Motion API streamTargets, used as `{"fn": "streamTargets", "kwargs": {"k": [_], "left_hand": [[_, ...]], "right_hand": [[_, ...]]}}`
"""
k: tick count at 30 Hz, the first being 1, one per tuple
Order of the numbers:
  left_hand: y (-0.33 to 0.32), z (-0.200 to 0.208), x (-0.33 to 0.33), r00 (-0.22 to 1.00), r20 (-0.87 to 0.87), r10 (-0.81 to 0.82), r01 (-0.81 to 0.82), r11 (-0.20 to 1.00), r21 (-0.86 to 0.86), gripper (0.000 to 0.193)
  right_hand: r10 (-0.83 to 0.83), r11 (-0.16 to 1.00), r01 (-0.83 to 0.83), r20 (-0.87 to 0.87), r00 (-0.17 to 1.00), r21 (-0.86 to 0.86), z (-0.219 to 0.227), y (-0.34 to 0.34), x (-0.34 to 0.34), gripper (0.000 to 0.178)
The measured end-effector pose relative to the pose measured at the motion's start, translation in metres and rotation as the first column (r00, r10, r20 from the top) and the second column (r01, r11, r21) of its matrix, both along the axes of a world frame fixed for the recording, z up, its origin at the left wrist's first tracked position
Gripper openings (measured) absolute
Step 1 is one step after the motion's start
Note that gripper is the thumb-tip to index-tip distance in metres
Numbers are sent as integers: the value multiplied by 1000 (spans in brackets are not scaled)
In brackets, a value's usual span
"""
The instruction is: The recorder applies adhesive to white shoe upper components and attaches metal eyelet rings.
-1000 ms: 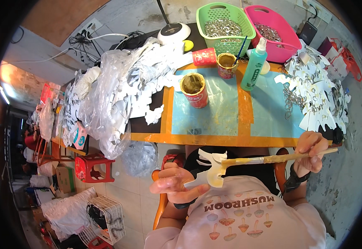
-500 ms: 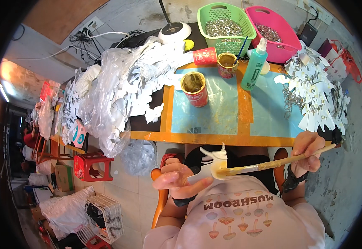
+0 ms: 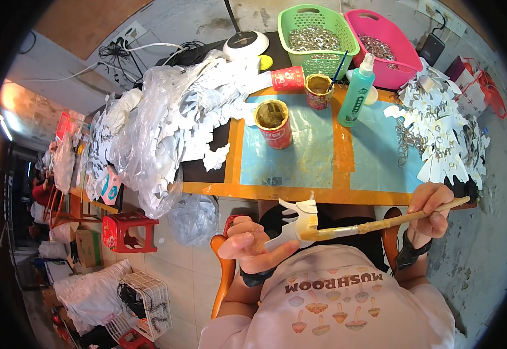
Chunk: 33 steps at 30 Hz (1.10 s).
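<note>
My left hand (image 3: pixel 247 247) pinches a white, flat cut-out piece (image 3: pixel 285 235) with several narrow prongs at its far end, held above my lap in front of the table edge. My right hand (image 3: pixel 432 208) grips the wooden handle of a paintbrush (image 3: pixel 375 225) that slants down to the left. Its yellowish bristles touch the white piece near the base of the prongs. On the table beyond stands a red can (image 3: pixel 275 136) with a yellow-smeared rim and brownish-yellow paste inside. A second, smaller can (image 3: pixel 318 96) has a blue-handled brush in it.
A green spray bottle (image 3: pixel 355 96) stands right of the cans. Behind are a green basket (image 3: pixel 317 61) and a pink basket (image 3: pixel 407 52) holding metal rings. White cut-outs (image 3: pixel 207 110) under clear plastic lie left; more white pieces with metal rings (image 3: pixel 439 128) lie right. A red stool (image 3: pixel 128 232) stands left.
My left hand has tilted the white piece, so its prongs now point more to the left. The brush bristles have shifted slightly left and down across it; the right hand has barely moved.
</note>
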<state>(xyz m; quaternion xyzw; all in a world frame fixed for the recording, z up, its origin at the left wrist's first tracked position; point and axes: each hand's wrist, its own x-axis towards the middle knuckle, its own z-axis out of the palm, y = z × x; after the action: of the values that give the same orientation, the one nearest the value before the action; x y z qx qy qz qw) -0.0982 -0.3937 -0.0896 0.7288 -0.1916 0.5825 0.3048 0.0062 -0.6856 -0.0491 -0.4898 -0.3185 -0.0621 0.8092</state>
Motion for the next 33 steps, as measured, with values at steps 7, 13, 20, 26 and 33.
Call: {"fn": "streamTargets", "kwargs": {"k": [7, 13, 20, 26, 33], "left_hand": [[-1, -2, 1, 1000, 12, 8, -7, 1000, -10, 33], [-1, 2, 2, 1000, 14, 11, -11, 1000, -1, 35], [-5, 2, 3, 1000, 15, 11, -11, 1000, -14, 36], [-5, 7, 8, 998, 65, -7, 5, 999, 36, 35], [-4, 8, 6, 998, 54, -25, 21, 997, 71, 37]], "right_hand": [[-2, 1000, 1, 16, 1000, 11, 0, -5, 2, 20], [10, 1000, -10, 49, 999, -4, 0, -14, 6, 21], [13, 999, -14, 26, 1000, 50, -1, -13, 6, 21], [8, 1000, -8, -21, 1000, -14, 2, -2, -1, 23], [18, 1000, -18, -41, 999, 4, 2, -5, 0, 23]]}}
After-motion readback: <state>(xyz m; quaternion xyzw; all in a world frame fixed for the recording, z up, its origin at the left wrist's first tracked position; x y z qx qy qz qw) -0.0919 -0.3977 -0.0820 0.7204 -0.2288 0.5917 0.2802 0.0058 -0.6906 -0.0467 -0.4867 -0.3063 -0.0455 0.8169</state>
